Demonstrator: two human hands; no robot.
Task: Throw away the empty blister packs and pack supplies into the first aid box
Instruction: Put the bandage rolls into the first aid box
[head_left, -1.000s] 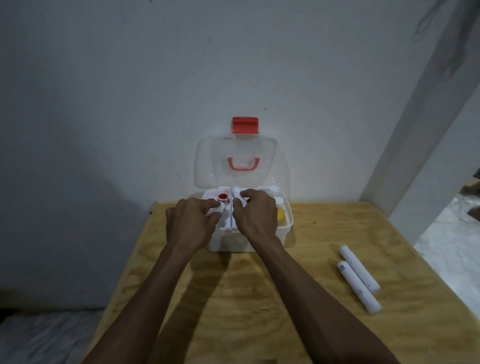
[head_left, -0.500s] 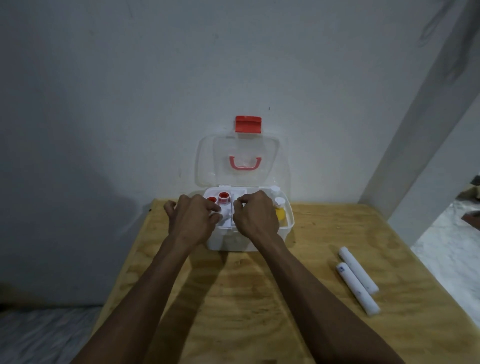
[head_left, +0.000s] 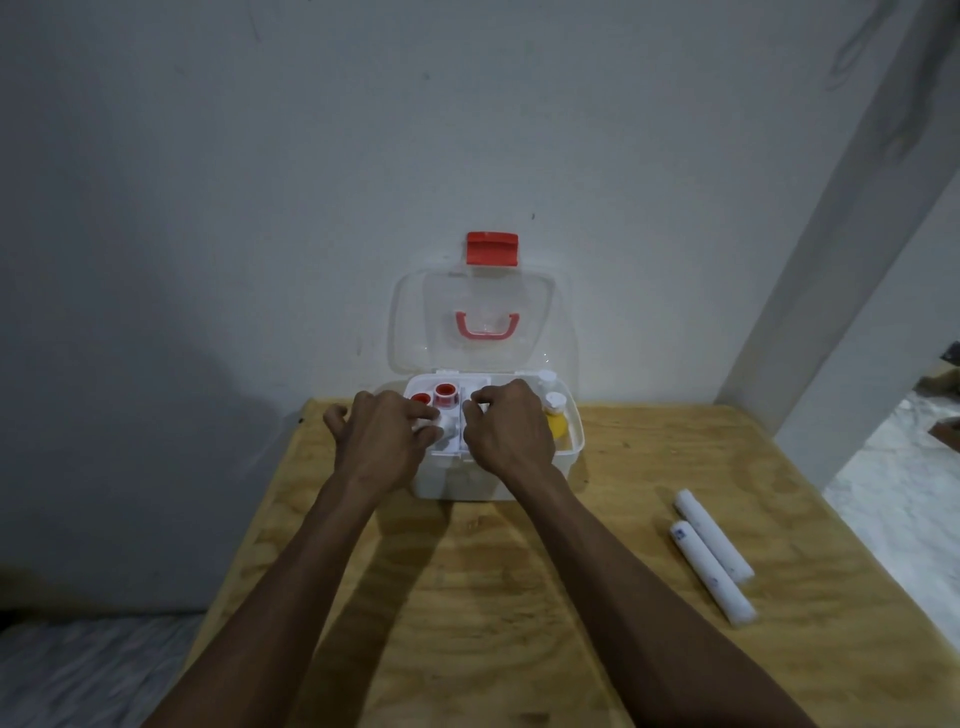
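Note:
The white first aid box (head_left: 467, 486) stands at the table's far edge, its clear lid (head_left: 483, 296) with red latch (head_left: 492, 249) propped open against the wall. My left hand (head_left: 379, 441) and my right hand (head_left: 511, 436) lie side by side on the white inner tray (head_left: 451, 446), fingers curled at its middle divider. Two red-centred rolls (head_left: 445, 407) sit in the tray's left part. A yellow bottle with a white cap (head_left: 558, 426) stands at the box's right end. What is under my palms is hidden.
Two white wrapped bandage rolls (head_left: 714, 545) lie side by side on the plywood table (head_left: 519, 597) to the right of the box. The wall is right behind the box. A white pillar stands at the right, with floor beyond the table's right edge.
Both hands have sunk slightly with the tray into the box and spread a little apart. The bandage rolls have not moved.

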